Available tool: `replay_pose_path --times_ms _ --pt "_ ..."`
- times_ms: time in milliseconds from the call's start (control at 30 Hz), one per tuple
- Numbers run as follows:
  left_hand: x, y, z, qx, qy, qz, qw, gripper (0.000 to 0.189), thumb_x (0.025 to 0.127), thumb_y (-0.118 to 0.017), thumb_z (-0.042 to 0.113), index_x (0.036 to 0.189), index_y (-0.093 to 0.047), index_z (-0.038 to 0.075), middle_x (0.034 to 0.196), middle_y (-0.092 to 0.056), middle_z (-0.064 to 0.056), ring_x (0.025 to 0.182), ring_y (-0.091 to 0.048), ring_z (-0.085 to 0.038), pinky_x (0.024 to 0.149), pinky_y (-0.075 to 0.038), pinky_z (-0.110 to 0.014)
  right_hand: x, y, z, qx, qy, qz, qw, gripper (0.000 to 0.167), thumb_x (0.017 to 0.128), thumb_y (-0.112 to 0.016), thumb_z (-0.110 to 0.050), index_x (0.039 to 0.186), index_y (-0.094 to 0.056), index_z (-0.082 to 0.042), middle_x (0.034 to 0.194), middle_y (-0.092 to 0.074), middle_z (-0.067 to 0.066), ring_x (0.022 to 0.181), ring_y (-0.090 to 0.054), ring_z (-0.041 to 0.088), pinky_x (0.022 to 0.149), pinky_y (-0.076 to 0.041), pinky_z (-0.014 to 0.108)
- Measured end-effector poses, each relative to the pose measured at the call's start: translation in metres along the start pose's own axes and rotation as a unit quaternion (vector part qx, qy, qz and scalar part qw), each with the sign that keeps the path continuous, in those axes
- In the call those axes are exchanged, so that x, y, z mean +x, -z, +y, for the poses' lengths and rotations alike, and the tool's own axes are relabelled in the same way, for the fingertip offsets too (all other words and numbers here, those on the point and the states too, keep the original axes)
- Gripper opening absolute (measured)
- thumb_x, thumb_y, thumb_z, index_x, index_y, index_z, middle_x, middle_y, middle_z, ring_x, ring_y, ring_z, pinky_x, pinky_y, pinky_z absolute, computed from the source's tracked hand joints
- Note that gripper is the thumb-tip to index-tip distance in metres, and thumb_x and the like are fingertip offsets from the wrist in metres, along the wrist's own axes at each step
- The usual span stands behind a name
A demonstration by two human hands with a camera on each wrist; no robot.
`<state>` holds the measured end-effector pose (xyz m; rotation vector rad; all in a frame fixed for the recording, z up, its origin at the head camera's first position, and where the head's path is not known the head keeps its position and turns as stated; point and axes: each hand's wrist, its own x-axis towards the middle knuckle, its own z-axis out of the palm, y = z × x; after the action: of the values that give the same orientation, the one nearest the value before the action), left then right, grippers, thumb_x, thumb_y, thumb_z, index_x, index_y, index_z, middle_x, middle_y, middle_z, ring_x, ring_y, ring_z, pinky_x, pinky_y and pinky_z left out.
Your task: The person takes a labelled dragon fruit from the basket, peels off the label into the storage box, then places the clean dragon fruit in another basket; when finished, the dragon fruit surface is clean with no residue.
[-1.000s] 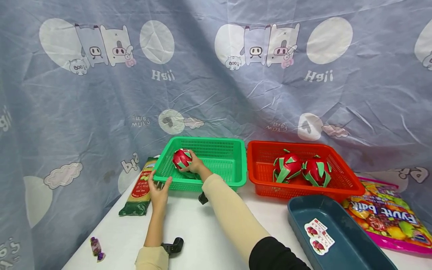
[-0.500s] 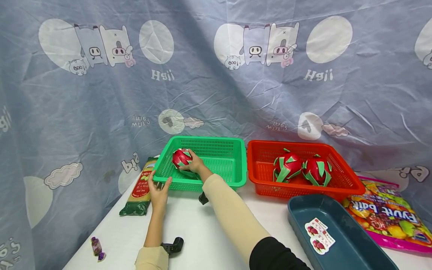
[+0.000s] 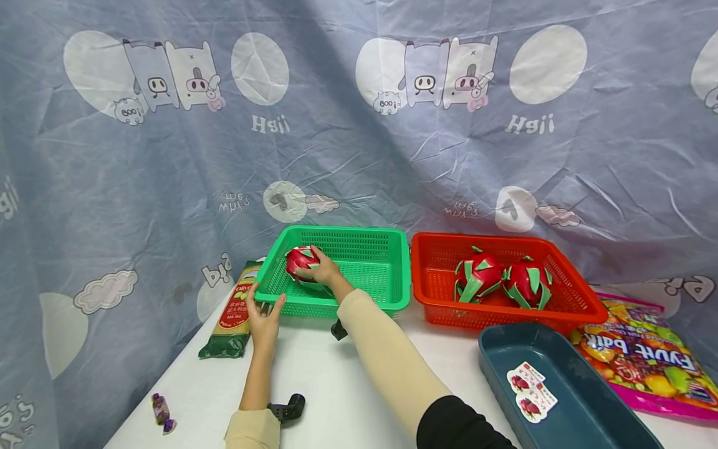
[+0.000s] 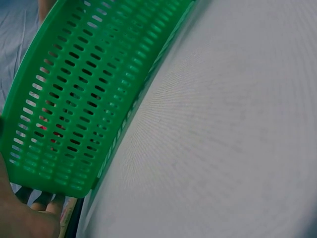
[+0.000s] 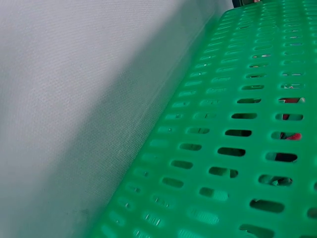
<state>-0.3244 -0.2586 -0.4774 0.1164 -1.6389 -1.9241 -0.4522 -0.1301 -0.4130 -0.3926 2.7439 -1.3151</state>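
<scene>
A red dragon fruit with green scales (image 3: 299,260) sits at the left end of the green basket (image 3: 370,305). My right hand (image 3: 324,272) reaches over the basket's front rim and grips this fruit from its right side. At the basket's front left corner, my left hand (image 3: 263,321) holds the rim, its thumb on the front wall and its fingers round the left side. In the left wrist view, the left hand's fingers (image 4: 42,206) curl about the basket corner. Only the slotted wall and bits of red behind it show in the right wrist view; the right hand is hidden there.
Right of the green basket, a red basket (image 3: 449,315) holds two more dragon fruits (image 3: 527,284). In front lies a dark blue tray (image 3: 583,399) with dragon fruit stickers (image 3: 531,393). A candy bag (image 3: 645,355), a green and red packet (image 3: 230,318) and a wrapped candy (image 3: 161,413) lie around.
The dragon fruit has turned a little under my right hand, and the right fingers have shifted slightly up and over it. My left hand has stayed at the basket corner.
</scene>
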Motion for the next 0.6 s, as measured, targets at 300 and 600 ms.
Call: replay_pose_path --times_ms 300,600 --pt "-0.001 0.001 0.003 0.007 0.005 -0.001 1.0000 0.077 0.081 -0.072 0.030 0.142 -0.027 0.027 0.141 -0.031 -0.016 0.128 -0.032 -0.033 0.100 -0.035 -0.046 0.002 0.000 0.002 0.025 0.007 0.018 0.9995 0.071 0.080 -0.061 -0.057 0.142 -0.032 -0.037 0.138 -0.043 0.005 0.121 -0.036 0.041 0.095 -0.026 0.056" --pt "-0.001 0.001 0.003 0.006 0.008 -0.001 1.0000 0.076 0.081 -0.072 0.028 0.142 -0.027 0.027 0.141 -0.032 -0.016 0.128 -0.032 -0.032 0.100 -0.035 -0.044 -0.004 0.000 0.000 0.036 0.024 0.023 0.9988 0.066 0.085 -0.063 -0.044 0.143 -0.034 -0.030 0.136 -0.044 0.008 0.119 -0.040 0.036 0.092 -0.038 0.046"
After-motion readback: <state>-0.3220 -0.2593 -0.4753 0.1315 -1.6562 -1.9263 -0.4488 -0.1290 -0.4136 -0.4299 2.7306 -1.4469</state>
